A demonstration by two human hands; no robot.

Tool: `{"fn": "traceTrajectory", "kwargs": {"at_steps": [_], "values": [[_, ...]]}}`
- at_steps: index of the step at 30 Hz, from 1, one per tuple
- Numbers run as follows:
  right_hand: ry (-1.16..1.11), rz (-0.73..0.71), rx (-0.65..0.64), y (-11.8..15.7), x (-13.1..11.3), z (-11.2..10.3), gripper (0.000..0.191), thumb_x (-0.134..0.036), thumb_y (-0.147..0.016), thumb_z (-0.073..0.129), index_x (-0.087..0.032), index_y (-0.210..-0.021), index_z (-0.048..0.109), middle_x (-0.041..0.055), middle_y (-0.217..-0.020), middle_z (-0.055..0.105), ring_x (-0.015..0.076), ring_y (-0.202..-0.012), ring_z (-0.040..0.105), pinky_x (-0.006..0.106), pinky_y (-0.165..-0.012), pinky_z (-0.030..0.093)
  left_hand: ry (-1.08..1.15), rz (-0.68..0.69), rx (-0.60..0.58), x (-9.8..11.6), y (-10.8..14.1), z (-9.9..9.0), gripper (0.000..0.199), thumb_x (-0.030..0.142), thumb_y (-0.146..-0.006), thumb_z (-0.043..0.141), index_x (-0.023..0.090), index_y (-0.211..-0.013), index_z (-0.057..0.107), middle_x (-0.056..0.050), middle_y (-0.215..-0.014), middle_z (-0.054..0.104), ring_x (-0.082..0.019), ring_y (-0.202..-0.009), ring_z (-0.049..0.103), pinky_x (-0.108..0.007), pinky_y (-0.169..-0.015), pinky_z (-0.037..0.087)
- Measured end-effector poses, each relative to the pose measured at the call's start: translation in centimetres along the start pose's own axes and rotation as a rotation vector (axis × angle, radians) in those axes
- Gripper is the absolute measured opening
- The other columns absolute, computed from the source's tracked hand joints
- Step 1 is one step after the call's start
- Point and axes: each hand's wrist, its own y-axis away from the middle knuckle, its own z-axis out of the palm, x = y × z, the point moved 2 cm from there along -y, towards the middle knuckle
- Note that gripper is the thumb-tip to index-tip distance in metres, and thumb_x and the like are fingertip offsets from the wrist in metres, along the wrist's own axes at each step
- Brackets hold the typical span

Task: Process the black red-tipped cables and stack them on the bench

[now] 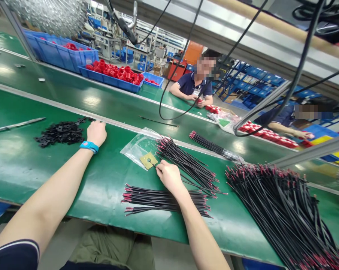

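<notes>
My left hand (96, 134), a blue band at its wrist, is closed at the right edge of a pile of small black parts (61, 133); what its fingers hold is hidden. My right hand (168, 175) pinches the end of a black cable (154, 165) beside a yellowish square piece (148, 161) with a dark round spot. That piece lies on a clear plastic bag (138, 148). Black cables with red ends (190, 163) fan out right of the bag. Another cable bundle (152, 198) lies nearer me, partly under my right forearm.
A large cable heap (281, 210) covers the right side. A pen (20, 124) lies far left. Beyond the metal rail are a small cable bundle (211, 145) and blue bins of red parts (113, 73). Two people work across the bench; black cables hang overhead.
</notes>
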Motion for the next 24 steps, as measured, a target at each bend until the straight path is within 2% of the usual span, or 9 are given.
{"fn": "traceTrajectory", "kwargs": {"at_steps": [2, 4, 5, 7, 10, 12, 14, 21, 24], "values": [[-0.045, 0.021, 0.036, 0.1, 0.1, -0.3, 0.025, -0.022, -0.094, 0.052, -0.017, -0.076, 0.069, 0.003, -0.077, 0.061, 0.0118, -0.062, 0.058, 0.025, -0.058, 0.034, 0.198, 0.026, 0.041, 1.9, 0.2, -0.2, 0.04, 0.019, -0.087, 0.04, 0.009, -0.115, 0.067, -0.018, -0.114, 0.063, -0.029, -0.107, 0.055, -0.039, -0.093, 0.042], [-0.13, 0.068, 0.104, 0.1, 0.4, -0.7, 0.024, -0.024, -0.094, 0.051, -0.019, -0.08, 0.069, 0.0024, -0.078, 0.061, 0.0116, -0.063, 0.058, 0.024, -0.06, 0.036, 0.633, 0.045, -0.012, 4.7, 1.1, -0.2, 0.037, 0.028, -0.084, 0.052, 0.011, -0.112, 0.07, -0.013, -0.11, 0.067, -0.025, -0.101, 0.061, -0.035, -0.094, 0.044], [-0.184, 0.094, 0.149, 0.2, 0.6, -0.9, 0.024, -0.024, -0.095, 0.05, -0.019, -0.082, 0.069, 0.0023, -0.078, 0.062, 0.0116, -0.065, 0.058, 0.023, -0.062, 0.037, 0.902, 0.042, -0.112, 6.3, 1.9, 0.0, 0.038, 0.031, -0.08, 0.059, 0.011, -0.11, 0.07, -0.013, -0.106, 0.069, -0.024, -0.095, 0.063, -0.034, -0.091, 0.046], [-0.3, 0.127, 0.24, 0.2, 0.8, -1.3, 0.026, -0.026, -0.097, 0.046, -0.019, -0.087, 0.068, 0.0024, -0.078, 0.062, 0.0118, -0.068, 0.058, 0.022, -0.065, 0.038, 1.329, 0.023, -0.412, 9.7, 4.1, 0.4, 0.048, 0.036, -0.072, 0.072, 0.011, -0.112, 0.069, -0.013, -0.104, 0.07, -0.022, -0.087, 0.065, -0.036, -0.086, 0.05], [-0.437, 0.129, 0.327, 0.3, 0.6, -1.8, 0.028, -0.03, -0.1, 0.042, -0.019, -0.092, 0.067, 0.0033, -0.082, 0.063, 0.0123, -0.071, 0.058, 0.021, -0.067, 0.039, 1.632, -0.016, -0.707, 13.1, 7.3, 0.5, 0.05, 0.034, -0.066, 0.08, 0.012, -0.11, 0.07, -0.013, -0.104, 0.07, -0.02, -0.088, 0.065, -0.034, -0.086, 0.05], [-0.482, 0.125, 0.338, 0.3, 0.3, -1.9, 0.03, -0.032, -0.1, 0.041, -0.019, -0.093, 0.068, 0.0035, -0.081, 0.062, 0.0126, -0.07, 0.057, 0.022, -0.067, 0.039, 1.718, -0.041, -0.801, 14.0, 8.5, 0.6, 0.046, 0.031, -0.067, 0.081, 0.013, -0.109, 0.071, -0.013, -0.104, 0.07, -0.018, -0.089, 0.065, -0.032, -0.087, 0.05], [-0.511, 0.122, 0.332, 0.3, 0.1, -2.0, 0.031, -0.033, -0.1, 0.041, -0.019, -0.093, 0.068, 0.0036, -0.08, 0.062, 0.0126, -0.069, 0.057, 0.022, -0.066, 0.039, 1.763, -0.055, -0.845, 14.2, 8.9, 0.5, 0.043, 0.028, -0.069, 0.08, 0.014, -0.109, 0.072, -0.012, -0.102, 0.071, -0.017, -0.089, 0.066, -0.03, -0.086, 0.05], [-0.522, 0.116, 0.317, 0.3, 0.2, -1.9, 0.029, -0.031, -0.099, 0.043, -0.018, -0.09, 0.068, 0.0027, -0.078, 0.061, 0.0114, -0.066, 0.054, 0.021, -0.063, 0.038, 1.73, -0.008, -0.885, 14.2, 8.8, 0.0, 0.04, 0.027, -0.071, 0.079, 0.014, -0.108, 0.072, -0.011, -0.101, 0.071, -0.016, -0.087, 0.066, -0.028, -0.084, 0.05], [-0.475, 0.104, 0.333, 0.3, 0.3, -1.8, 0.027, -0.029, -0.099, 0.045, -0.019, -0.091, 0.068, 0.0022, -0.079, 0.062, 0.011, -0.066, 0.055, 0.021, -0.064, 0.038, 1.66, 0.047, -0.861, 14.3, 8.9, -0.1, 0.041, 0.03, -0.072, 0.078, 0.014, -0.109, 0.071, -0.011, -0.102, 0.071, -0.017, -0.088, 0.066, -0.03, -0.087, 0.05]]}}
